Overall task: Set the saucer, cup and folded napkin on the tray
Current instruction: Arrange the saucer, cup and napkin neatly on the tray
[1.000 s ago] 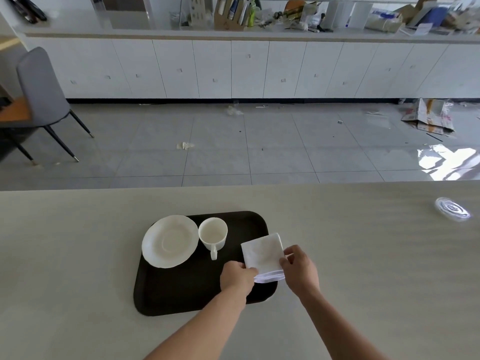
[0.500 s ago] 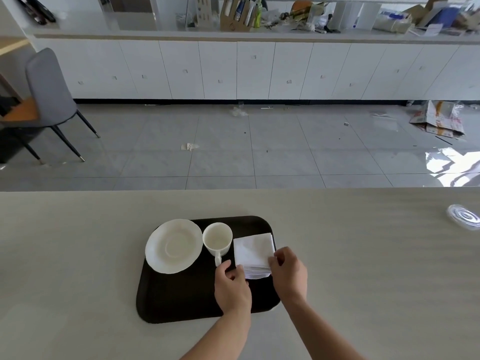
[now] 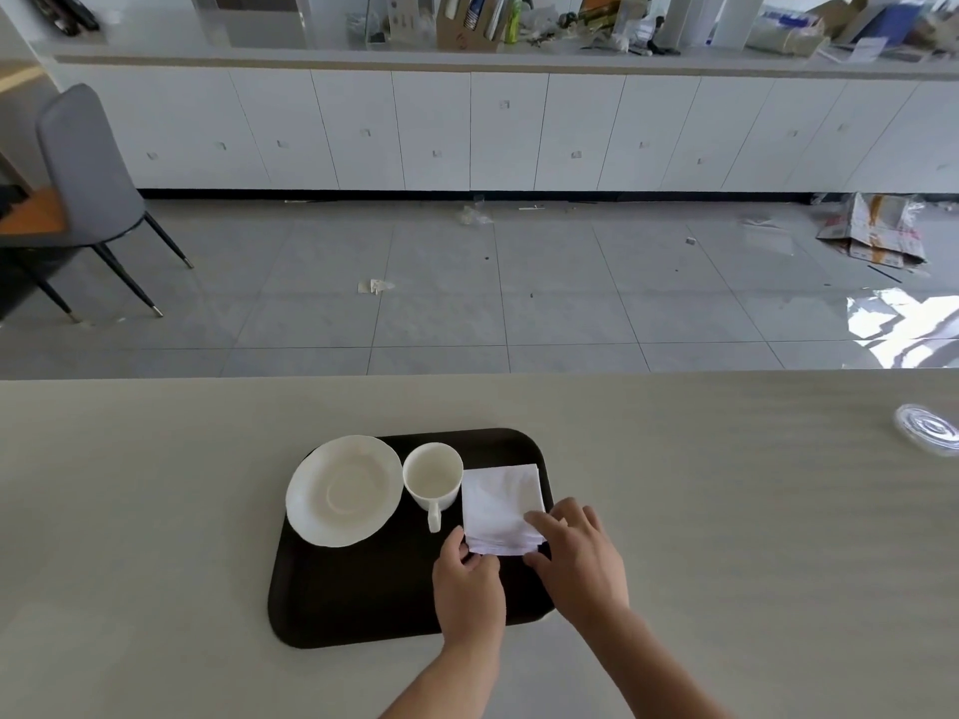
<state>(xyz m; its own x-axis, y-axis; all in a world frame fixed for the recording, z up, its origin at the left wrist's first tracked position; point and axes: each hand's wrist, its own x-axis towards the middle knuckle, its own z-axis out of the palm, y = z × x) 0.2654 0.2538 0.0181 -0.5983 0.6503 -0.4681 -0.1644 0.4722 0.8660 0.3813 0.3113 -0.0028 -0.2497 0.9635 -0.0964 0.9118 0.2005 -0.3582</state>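
Observation:
A dark brown tray (image 3: 363, 599) lies on the pale table. On its left part rests a white saucer (image 3: 344, 490), overhanging the tray's left rim a little. A white cup (image 3: 433, 477) stands upright just right of the saucer, handle toward me. The folded white napkin (image 3: 501, 503) lies flat on the tray's right side, next to the cup. My left hand (image 3: 469, 589) pinches the napkin's near left corner. My right hand (image 3: 578, 560) rests with fingertips on the napkin's near right corner.
A clear plastic lid (image 3: 929, 428) lies at the table's far right. Beyond the table's far edge are a tiled floor with scraps, white cabinets, and a grey chair (image 3: 88, 168) at the left.
Both hands carried the napkin from the tray's right rim inward and laid it flat beside the cup. The saucer and the cup stayed in place.

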